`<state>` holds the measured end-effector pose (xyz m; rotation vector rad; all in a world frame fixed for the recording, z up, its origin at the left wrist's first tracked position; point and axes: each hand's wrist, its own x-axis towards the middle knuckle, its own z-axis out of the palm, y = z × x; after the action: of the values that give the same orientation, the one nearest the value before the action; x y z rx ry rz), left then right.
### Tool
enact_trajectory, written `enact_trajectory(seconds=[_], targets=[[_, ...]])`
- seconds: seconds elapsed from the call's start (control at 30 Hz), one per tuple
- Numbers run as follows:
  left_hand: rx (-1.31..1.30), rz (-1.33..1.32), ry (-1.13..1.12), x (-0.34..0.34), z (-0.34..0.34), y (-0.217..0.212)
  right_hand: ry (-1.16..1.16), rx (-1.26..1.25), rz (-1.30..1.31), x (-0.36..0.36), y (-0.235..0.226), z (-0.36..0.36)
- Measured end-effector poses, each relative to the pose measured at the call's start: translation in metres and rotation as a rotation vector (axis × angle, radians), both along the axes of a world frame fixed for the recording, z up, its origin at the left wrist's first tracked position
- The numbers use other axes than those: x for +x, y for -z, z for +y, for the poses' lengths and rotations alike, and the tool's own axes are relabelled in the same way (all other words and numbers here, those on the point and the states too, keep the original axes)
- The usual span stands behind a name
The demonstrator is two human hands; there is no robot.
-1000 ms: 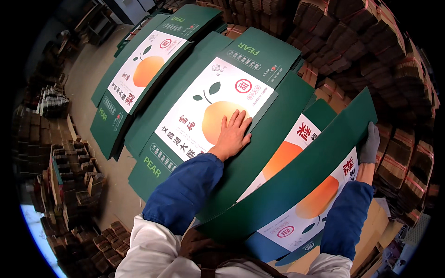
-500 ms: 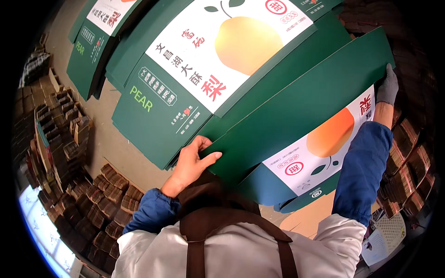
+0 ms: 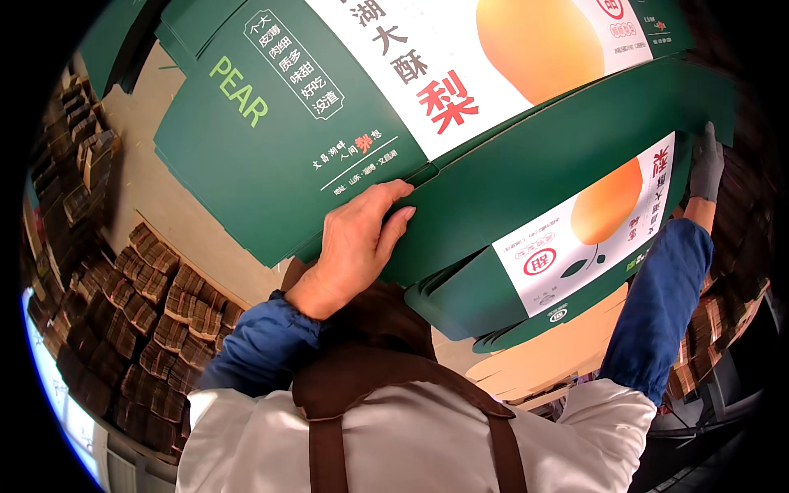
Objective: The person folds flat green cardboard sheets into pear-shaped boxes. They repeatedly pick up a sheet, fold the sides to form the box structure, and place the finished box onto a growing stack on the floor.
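A green carton sheet with a white pear-print panel lies slanted across the view, bent along a crease, its upper edge against the large pear-printed panel beyond. At its left corner my bare left hand is closed, thumb and forefinger pinching the edge. My right hand, in a grey glove, grips the sheet's far right end; its fingers are partly hidden. Beyond the sheet lies a flat green carton with a large yellow-orange pear on white. Layered green edges show below the held sheet.
Several bundled stacks of brown cardboard stand on the floor at left, and more stacks at right. Another green carton pile is at the upper left. Tan flat board shows near my body.
The held sheet's upper edge has come up against the printed carton beyond, closing the gap. My left hand has moved slightly right and forward with it, and the view has shifted closer.
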<state>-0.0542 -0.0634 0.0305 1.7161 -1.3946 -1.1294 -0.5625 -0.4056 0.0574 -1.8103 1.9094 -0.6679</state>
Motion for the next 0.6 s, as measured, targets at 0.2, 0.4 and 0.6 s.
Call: enact_trajectory(seconds=[0.2,0.4,0.6], targets=[[0.05,-0.061,0.105,0.002,-0.001,-0.01,0.039,0.06,0.244,0.017,0.018,0.008],[0.013,-0.153,0.075,-0.005,-0.003,-0.009,0.147,-0.002,0.272,0.025,0.021,0.012],[0.013,-0.246,0.184,-0.004,0.002,-0.003,0.135,-0.11,-0.071,0.022,0.029,0.017]])
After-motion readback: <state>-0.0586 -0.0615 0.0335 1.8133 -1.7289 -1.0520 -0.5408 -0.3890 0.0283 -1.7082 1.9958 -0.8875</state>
